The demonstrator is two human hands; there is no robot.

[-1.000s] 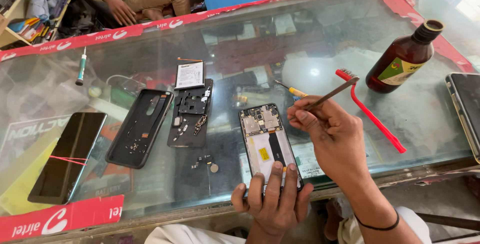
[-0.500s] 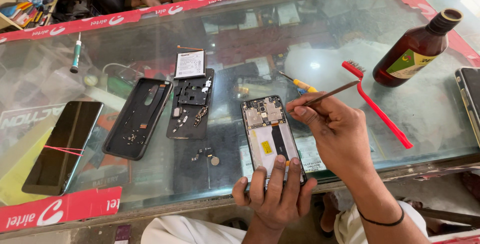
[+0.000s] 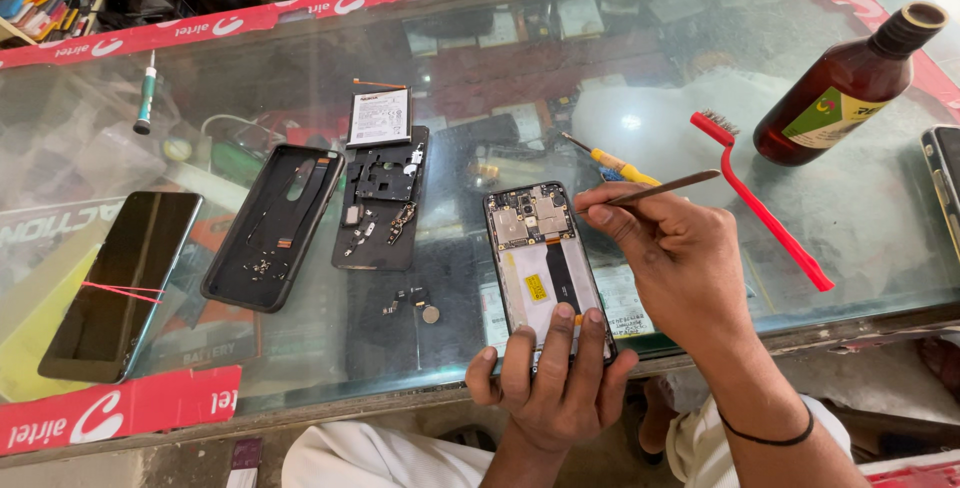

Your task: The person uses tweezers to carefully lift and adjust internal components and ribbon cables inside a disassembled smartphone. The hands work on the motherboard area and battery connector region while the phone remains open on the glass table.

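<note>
An opened phone (image 3: 535, 253) lies on the glass counter with its circuit board and empty battery bay showing. My left hand (image 3: 548, 378) grips its near end from below, fingers laid over the lower edge. My right hand (image 3: 672, 258) is just right of the phone and pinches thin metal tweezers (image 3: 668, 188), whose back end points up and right. The tweezer tips are hidden under my fingers near the phone's top right corner.
A black back cover (image 3: 273, 223), a black inner frame with small parts (image 3: 380, 198), a battery (image 3: 380, 116), loose screws (image 3: 415, 303) and a dark phone (image 3: 125, 283) lie to the left. A red brush (image 3: 765, 210), brown bottle (image 3: 845, 88), yellow screwdriver (image 3: 612, 160) sit right.
The camera view has shifted slightly downward and closer. My right hand with the tweezers has stayed at the phone's upper right; my left hand keeps hold of the phone's lower end.
</note>
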